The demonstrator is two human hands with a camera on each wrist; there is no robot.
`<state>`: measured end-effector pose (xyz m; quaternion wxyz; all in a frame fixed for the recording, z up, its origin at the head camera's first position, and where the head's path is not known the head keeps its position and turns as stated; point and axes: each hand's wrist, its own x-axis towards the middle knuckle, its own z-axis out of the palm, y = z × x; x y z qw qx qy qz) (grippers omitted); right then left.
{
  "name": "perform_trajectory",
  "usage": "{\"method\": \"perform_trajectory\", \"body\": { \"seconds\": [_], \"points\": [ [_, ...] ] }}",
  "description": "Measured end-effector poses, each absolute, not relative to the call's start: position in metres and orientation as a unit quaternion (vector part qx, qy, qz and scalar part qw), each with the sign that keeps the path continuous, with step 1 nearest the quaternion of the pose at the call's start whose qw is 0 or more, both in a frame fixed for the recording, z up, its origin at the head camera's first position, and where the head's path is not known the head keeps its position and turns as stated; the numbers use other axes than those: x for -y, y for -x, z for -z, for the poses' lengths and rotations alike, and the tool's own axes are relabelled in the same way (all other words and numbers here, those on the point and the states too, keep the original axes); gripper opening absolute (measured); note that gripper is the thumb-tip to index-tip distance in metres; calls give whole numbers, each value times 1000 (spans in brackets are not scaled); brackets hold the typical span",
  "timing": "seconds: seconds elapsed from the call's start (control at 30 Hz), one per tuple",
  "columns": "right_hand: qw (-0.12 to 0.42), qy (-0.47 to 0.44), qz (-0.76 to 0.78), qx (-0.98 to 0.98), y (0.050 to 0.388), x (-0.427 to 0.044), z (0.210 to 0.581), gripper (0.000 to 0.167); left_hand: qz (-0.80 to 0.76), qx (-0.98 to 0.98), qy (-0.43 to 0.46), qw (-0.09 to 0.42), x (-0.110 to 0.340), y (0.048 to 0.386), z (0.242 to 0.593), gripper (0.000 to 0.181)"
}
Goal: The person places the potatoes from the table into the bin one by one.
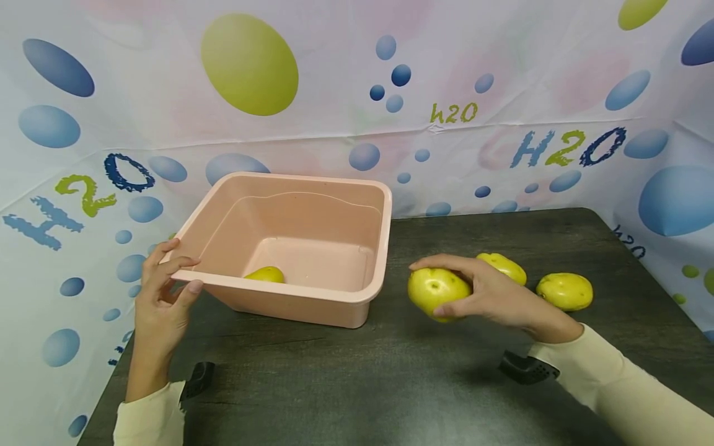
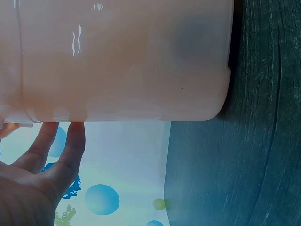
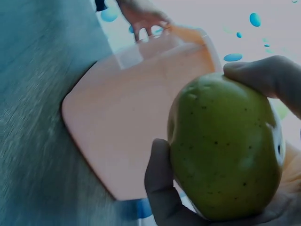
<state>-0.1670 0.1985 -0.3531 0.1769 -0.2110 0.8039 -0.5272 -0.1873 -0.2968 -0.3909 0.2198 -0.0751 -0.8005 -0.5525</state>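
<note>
Item 1: one yellow potato-shaped piece (image 1: 436, 290), rounded, glossy and dimpled, inside the right grip (image 1: 493, 300). Grip state: part-closed to the width of the piece, thumb on one side and curled fingers on the other, holding it firmly.

Item 2: two loose pieces of like colour and form. The first, a far piece (image 1: 505, 269), lies just beyond the right grip, partly covered by it in the head view; the second, an outer piece (image 1: 565, 292), lies to its right, near the wrist.

Item 3: one pink basin (image 1: 312, 293), rectangular, rounded corners, broad rim; left of the right grip, near it and apart from the held piece. Contents seen: one inner piece (image 1: 269, 274), yellow, on the floor behind the near wall, partly hidden.

Item 4: left grip (image 1: 162, 303), at the basin's near left corner; narrowly parted, pinching the rim, fingertips against the outer side wall.

Item 5: two pale sleeves (image 1: 150, 416), one behind each grip, with a black wrist device (image 1: 199, 379) beside each.

Item 6: dark wood-grain table (image 1: 346, 384), beneath both grips.

Item 7: white printed backdrop (image 1: 334, 68), beyond both grips; blue and green ovals, "H2O" lettering.
</note>
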Motion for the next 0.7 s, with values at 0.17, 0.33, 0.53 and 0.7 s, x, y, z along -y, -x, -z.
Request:
{"method": "perform_trajectory", "body": {
  "seconds": [0.17, 0.33, 0.53, 0.7],
  "points": [
    [211, 179, 541, -794, 167, -196, 340, 63, 562, 794, 80, 219, 296, 187, 392, 33],
    [233, 174, 562, -775, 169, -193, 329, 62, 563, 793, 79, 218, 295, 184, 393, 34],
    [237, 194, 583, -753, 176, -185, 314, 62, 575, 782, 84, 225, 295, 182, 395, 34],
    [219, 203, 576, -761, 186, -176, 296, 64, 589, 771, 87, 227, 295, 179, 397, 33]
  ]
}}
